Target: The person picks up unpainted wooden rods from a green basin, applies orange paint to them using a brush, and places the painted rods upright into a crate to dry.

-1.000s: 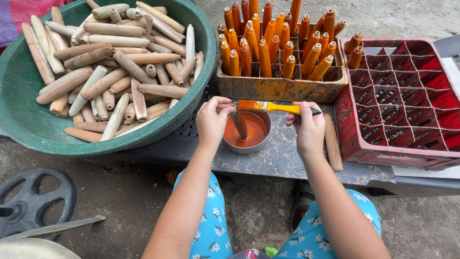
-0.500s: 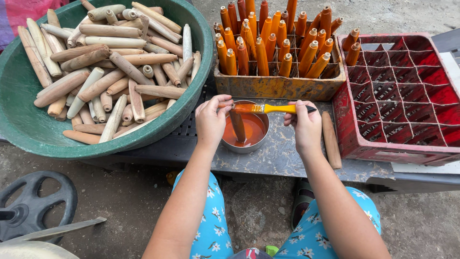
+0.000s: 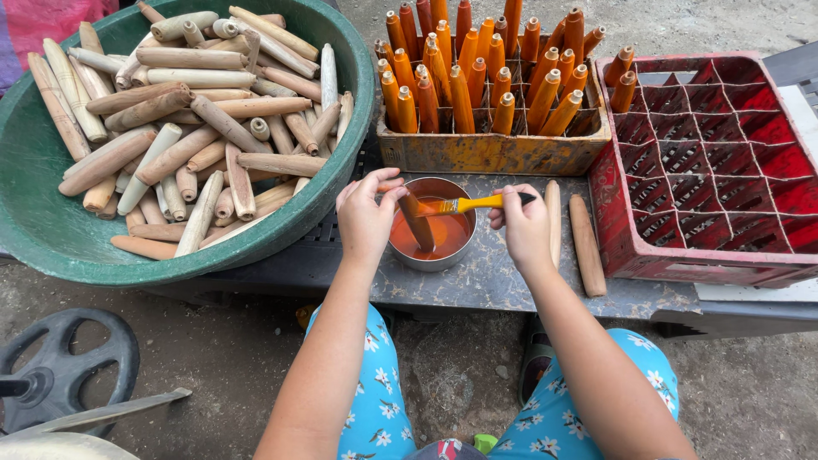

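The left hand (image 3: 366, 217) grasped a wooden peg (image 3: 416, 220) by its upper end, the lower end dipped at a tilt in a metal bowl (image 3: 429, 224) of orange paint on the grey desk (image 3: 503, 277). The right hand (image 3: 521, 228) was clenched on a yellow-handled brush (image 3: 464, 204), bristles touching the peg over the bowl. Two bare pegs (image 3: 584, 244) lay beside that hand. Behind stood a wooden crate (image 3: 494, 153) of orange-painted pegs (upright), a red divided crate (image 3: 724, 170) at right, and a green basin (image 3: 51, 230) of unpainted pegs at left.

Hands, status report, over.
Left hand holds a wooden stick upright in the bowl of orange paint. Right hand brushes it with a yellow-handled brush. Nothing blocking.
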